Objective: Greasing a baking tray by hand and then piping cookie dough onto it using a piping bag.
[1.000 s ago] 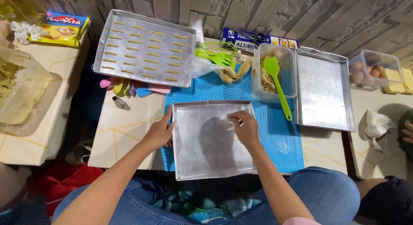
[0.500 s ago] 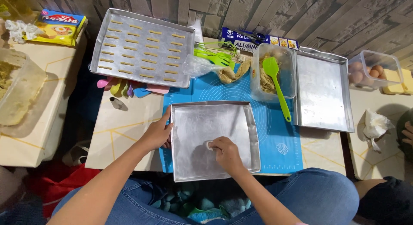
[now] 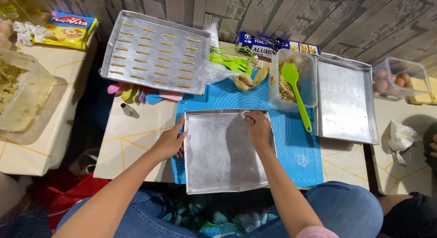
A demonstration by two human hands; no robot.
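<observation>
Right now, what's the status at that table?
Left hand gripping metal tray by its left rim. Right hand pressing something small and pale into its top corner. Nothing in the way.

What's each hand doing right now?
Left hand: gripping the baking tray by its left edge.
Right hand: closed, pressing a small white wad against the tray's top corner.

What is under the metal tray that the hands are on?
The tray lies on a blue mat, which shows along its top and right sides. The left hand grips its left edge; the right hand presses inside. The mat beneath is covered.
</observation>
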